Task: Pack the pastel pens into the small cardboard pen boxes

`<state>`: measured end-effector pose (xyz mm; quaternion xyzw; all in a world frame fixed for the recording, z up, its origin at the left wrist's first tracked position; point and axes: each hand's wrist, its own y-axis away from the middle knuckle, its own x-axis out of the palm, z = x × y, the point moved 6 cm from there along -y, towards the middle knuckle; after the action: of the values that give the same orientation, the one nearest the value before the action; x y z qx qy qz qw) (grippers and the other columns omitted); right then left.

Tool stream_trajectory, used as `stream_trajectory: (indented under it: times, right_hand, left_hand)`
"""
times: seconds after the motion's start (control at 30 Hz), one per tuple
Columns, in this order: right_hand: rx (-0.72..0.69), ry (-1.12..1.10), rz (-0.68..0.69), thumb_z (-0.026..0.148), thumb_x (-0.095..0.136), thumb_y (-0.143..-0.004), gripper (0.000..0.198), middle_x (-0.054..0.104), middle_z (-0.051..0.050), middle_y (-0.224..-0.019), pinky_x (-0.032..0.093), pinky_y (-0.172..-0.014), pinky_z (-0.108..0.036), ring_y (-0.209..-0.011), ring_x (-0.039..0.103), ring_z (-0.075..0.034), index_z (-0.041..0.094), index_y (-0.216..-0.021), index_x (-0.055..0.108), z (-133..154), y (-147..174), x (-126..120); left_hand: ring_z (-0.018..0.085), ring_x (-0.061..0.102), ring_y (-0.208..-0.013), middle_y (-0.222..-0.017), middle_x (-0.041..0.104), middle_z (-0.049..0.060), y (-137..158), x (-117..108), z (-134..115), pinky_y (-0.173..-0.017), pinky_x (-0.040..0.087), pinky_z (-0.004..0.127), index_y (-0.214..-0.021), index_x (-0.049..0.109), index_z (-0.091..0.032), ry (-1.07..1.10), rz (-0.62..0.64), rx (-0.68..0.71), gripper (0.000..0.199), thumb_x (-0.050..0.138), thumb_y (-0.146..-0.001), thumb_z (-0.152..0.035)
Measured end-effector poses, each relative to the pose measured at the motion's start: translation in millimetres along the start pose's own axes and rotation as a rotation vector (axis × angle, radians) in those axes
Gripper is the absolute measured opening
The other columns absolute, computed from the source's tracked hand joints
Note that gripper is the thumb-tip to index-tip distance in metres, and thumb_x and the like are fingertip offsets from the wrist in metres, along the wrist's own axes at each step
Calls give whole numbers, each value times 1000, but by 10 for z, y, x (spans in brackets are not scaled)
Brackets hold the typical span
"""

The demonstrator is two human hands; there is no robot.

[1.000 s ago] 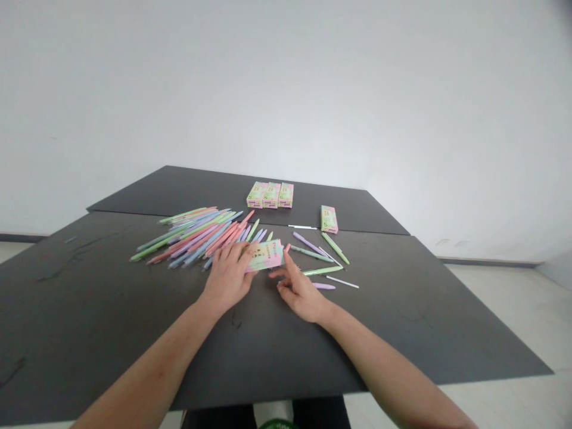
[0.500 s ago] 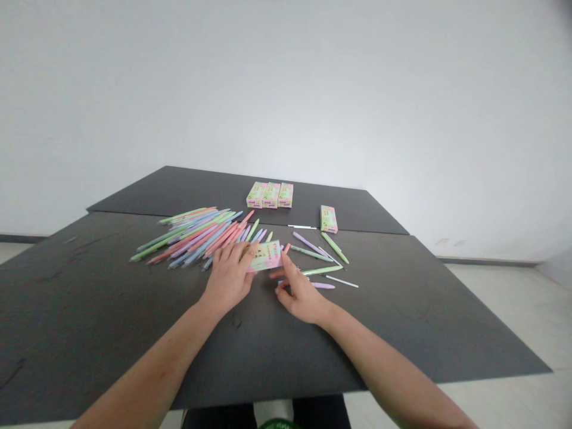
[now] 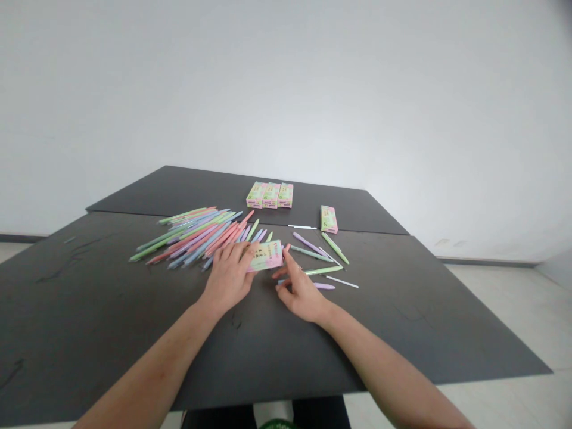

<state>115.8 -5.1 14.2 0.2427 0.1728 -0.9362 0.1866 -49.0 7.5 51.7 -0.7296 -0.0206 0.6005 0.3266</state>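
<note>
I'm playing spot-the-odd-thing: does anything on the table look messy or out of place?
Yes: some pens and thin white sticks lie scattered at odd angles beside the right hand, unlike the bunched pen pile. One box sits apart from the row of three. I can't see any damage.

Soft, even light is palest on the wall [image 3: 330, 107] beyond the right hand [image 3: 301, 292] — dimming far up to its right. Print on the box [image 3: 268, 255] beside the left hand [image 3: 227, 271] looks soft; wide-angle distortion stretches the forearms [image 3: 379, 357] behind.
</note>
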Motion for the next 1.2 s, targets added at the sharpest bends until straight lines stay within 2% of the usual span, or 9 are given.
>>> stream_trajectory:
  times: [0.23, 0.7, 1.2]
  right_hand:
    - [-10, -22, -22, 13, 54, -82, 94, 58, -10, -109, 55, -71, -33, -95, 60, -20, 24, -155, -3, -11, -6, -17]
    - [-74, -60, -21, 13, 55, -81, 92, 47, -15, -132, 56, -64, -29, -101, 59, -19, 27, -155, 2, 33, -7, -25]
    - [-88, -33, -27, 13, 55, -82, 90, 41, -16, -140, 56, -66, -30, -101, 59, -19, 29, -155, 5, 20, -16, -16]
  left_hand:
    - [33, 46, -119, -128, 55, 14, 5, 16, -8, -98, 36, 48, -137, 44, -19, 20, 1, 13, 56, 57, -83, -21]
    - [33, 46, -119, -128, 55, 14, 12, 30, -7, -99, 36, 48, -138, 44, -19, 20, 12, 20, 56, 56, -83, -21]
    - [33, 46, -119, -127, 56, 14, 25, 27, -7, -99, 36, 50, -136, 46, -19, 27, -5, 19, 56, 58, -81, -20]
